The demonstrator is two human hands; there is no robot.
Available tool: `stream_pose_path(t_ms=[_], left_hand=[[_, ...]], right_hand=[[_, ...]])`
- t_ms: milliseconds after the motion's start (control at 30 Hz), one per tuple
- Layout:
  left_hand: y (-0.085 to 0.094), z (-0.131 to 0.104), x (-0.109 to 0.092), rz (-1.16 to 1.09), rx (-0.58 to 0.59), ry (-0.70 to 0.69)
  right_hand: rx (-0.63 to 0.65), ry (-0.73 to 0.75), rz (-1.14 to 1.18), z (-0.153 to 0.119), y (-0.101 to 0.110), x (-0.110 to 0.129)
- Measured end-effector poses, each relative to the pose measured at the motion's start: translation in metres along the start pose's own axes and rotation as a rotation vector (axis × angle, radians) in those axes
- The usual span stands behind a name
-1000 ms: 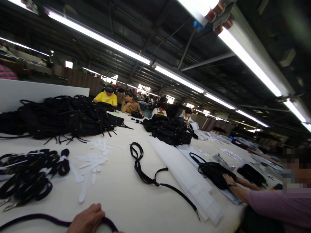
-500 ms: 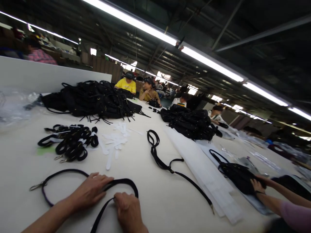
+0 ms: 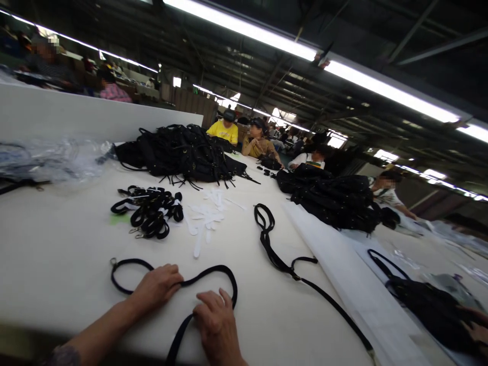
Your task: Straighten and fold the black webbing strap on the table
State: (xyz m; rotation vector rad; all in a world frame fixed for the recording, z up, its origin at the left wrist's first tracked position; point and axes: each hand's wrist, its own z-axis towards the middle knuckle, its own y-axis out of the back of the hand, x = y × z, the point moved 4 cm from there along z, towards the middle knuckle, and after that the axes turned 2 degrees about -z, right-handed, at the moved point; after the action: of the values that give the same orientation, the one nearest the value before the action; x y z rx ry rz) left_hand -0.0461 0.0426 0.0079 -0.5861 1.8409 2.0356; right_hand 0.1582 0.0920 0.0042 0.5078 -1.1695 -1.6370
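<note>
Both hands press one black strap (image 3: 208,277) flat on the counter (image 3: 57,264): left hand (image 3: 158,287) fingers together, right hand (image 3: 215,320) pinching it. Coiled straps (image 3: 150,213) lie finished beyond; folding barely begun.

Bright ceiling tubes, dim rafters, warped edges
</note>
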Motion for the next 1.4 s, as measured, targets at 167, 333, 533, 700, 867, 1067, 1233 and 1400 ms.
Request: stream_pose_path(t_ms=[167,333,533,700,867,1067,1233,1400], left_hand=[[-0.021,0.033,-0.042,-0.048,0.03,-0.065],[-0.001,0.019,-0.026,-0.058,0.108,-0.163],[0.027,-0.03,0.056,0.03,0.027,-0.058],[0.021,-0.05,0.078,0.039,-0.085,0.099],[0.013,-0.042,0.057,0.063,-0.127,0.149],[0.012,-0.037,0.039,0.096,-0.094,0.119],[0.023,-0.038,0.042,-0.053,-0.046,0.087],[0.049,-0.047,0.076,-0.361,-0.066,0.241]], right_hand=[[0.077,-0.059,0.049,0.025,-0.008,0.002],[0.124,-0.212,0.104,0.027,-0.006,-0.018],[0.12,-0.233,0.083,0.021,-0.002,-0.023],[0.134,-0.251,0.082,0.025,0.002,-0.018],[0.213,-0.189,0.123,0.037,0.001,0.004],[0.26,-0.07,0.128,0.061,-0.021,0.031],[0.286,-0.201,0.111,0.073,-0.035,0.03],[0.264,-0.201,0.083,0.075,-0.034,0.029]])
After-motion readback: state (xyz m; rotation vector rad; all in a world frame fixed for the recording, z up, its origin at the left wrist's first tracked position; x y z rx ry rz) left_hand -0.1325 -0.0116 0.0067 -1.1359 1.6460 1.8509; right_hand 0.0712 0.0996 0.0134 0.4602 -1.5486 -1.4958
